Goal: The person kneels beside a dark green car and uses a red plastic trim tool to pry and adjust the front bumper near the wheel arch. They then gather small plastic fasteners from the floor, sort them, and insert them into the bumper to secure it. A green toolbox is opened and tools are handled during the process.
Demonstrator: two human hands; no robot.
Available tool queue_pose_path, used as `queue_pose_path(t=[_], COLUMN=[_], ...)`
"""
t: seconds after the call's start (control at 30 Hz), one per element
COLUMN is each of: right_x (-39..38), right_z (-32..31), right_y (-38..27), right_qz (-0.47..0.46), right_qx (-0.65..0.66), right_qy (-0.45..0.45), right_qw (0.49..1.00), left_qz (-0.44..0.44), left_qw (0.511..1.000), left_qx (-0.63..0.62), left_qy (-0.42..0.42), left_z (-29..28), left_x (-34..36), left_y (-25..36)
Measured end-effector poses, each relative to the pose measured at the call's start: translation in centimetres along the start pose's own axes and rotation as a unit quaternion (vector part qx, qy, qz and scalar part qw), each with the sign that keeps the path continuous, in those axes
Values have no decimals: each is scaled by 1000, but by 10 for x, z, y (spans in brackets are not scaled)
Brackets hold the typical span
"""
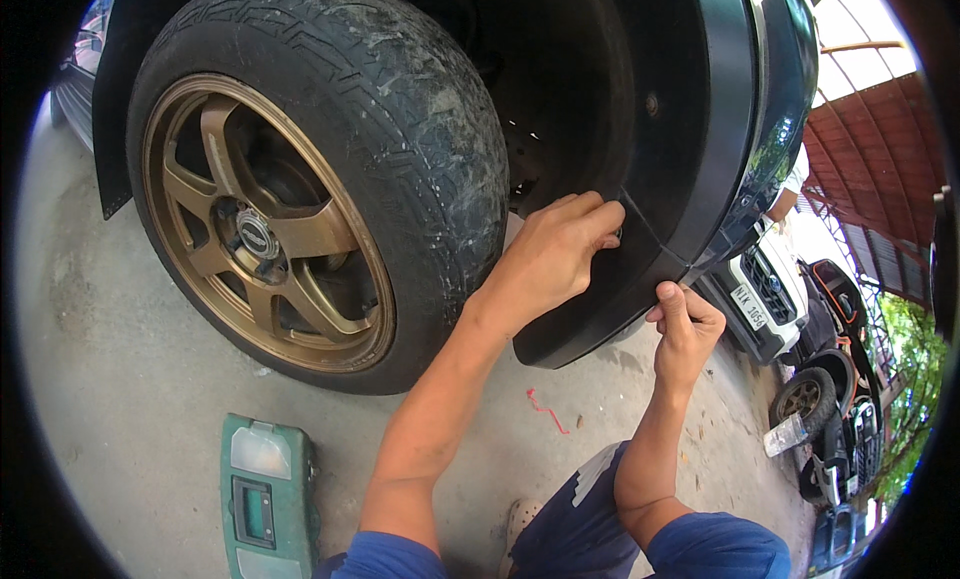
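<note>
My left hand point(565, 249) reaches into the wheel arch behind the tyre point(400, 139). Its fingers are closed at the inner side of the black wheel arch trim point(690, 149), and what they hold, if anything, is hidden. At the outer edge of that trim, my right hand point(688, 331) is closed with the thumb pressed on the curled fingers. Whatever is in that pinch is too small to make out. A thin seam or line point(648, 222) crosses the trim between the two hands. The bronze spoked wheel point(265, 234) is turned outward on the left.
A green toolbox point(268, 489) with clear lid windows lies on the concrete floor point(120, 379) at lower left. A red strip point(546, 411) is on the floor near my foot. Parked vehicles point(765, 294), a loose wheel point(803, 399) and a clear plastic container point(785, 435) stand at right.
</note>
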State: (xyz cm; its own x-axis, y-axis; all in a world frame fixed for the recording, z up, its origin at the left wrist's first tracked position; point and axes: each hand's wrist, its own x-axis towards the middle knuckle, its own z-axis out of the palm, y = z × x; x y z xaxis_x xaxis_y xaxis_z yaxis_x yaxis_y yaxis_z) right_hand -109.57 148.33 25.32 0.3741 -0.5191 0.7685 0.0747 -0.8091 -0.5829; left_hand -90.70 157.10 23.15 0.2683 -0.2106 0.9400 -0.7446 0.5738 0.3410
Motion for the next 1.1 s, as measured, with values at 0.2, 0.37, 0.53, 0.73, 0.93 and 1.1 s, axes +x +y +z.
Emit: queue_pose_path(t=[0.2,0.37,0.53,0.73,0.93,1.1], right_x=[0,0,1,3,6,2], right_z=[0,-1,-2,-3,-2,-3], right_y=[0,-3,-6,-7,-8,2], right_qz=[-2,-4,6,-10,-17,-3], right_qx=[3,-6,8,16,27,27], right_qy=[-4,-1,-12,-17,-21,-18], right_qw=[1000,1000,1000,1000,999,999], left_qz=[56,-46,-85,-140,-179,-203], left_qw=[997,998,987,975,961,953], left_qx=[58,-36,65,36,-44,-71], left_qy=[10,-11,-123,-168,-208,-215], left_z=[-3,-9,-21,-25,-24,-24], left_x=[0,6,15,21,23,20], left_y=[1,7,22,28,11,9])
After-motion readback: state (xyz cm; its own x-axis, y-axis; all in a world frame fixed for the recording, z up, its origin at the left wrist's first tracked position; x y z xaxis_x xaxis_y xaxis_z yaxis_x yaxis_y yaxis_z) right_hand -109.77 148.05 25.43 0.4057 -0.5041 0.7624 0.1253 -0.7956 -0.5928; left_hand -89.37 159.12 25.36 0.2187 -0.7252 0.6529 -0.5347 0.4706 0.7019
